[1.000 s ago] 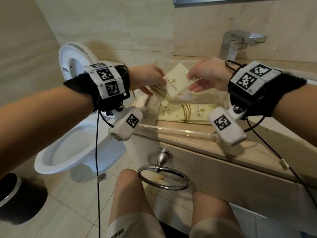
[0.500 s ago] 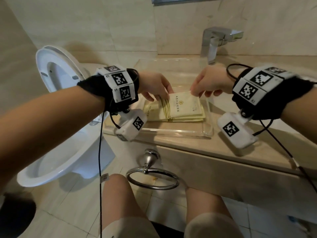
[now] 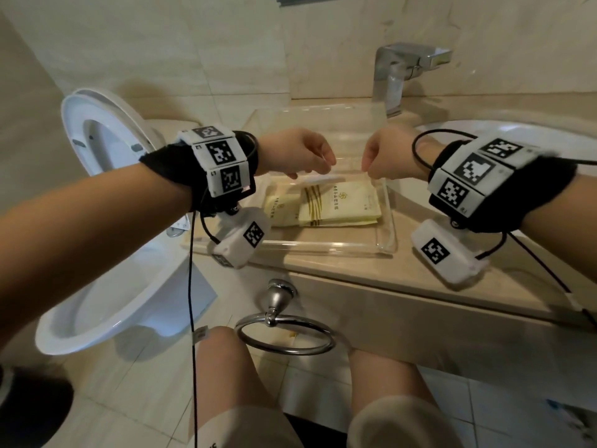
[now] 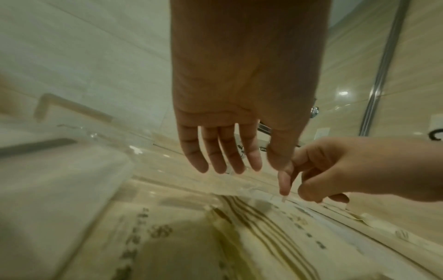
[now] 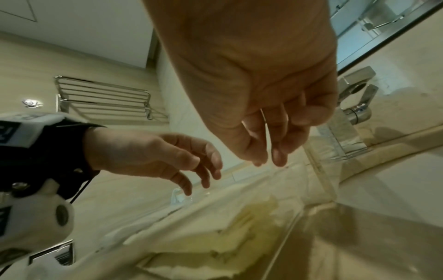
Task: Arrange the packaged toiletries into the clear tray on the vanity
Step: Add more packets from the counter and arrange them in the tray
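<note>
Both hands have lifted off the top yellow packet (image 3: 339, 205) since half a second ago, when their fingers were on it, and that packet now lies flat on the stack inside the clear tray (image 3: 386, 227). The left hand (image 3: 298, 155) hovers above the tray's far left part with its fingers straight and slightly spread, holding nothing. The right hand (image 3: 389, 158) hovers over the far right part with its fingers loosely curled; a thin clear strip seems to sit near its thumb and forefinger in the wrist views, but whether it is pinched I cannot tell. Between the two hands a pale, long wrapped item (image 3: 318, 180) lies along the tray's back edge, behind the packets. A second yellow packet (image 3: 281, 205) shows to the left, partly under the top one. The tray rests on the beige vanity top (image 3: 355, 270), left of the basin (image 3: 517, 130) and in front of the chrome tap (image 3: 392, 79). A towel ring (image 3: 284, 334) hangs below the counter edge, and the open toilet (image 3: 106, 286) stands to the left.
</note>
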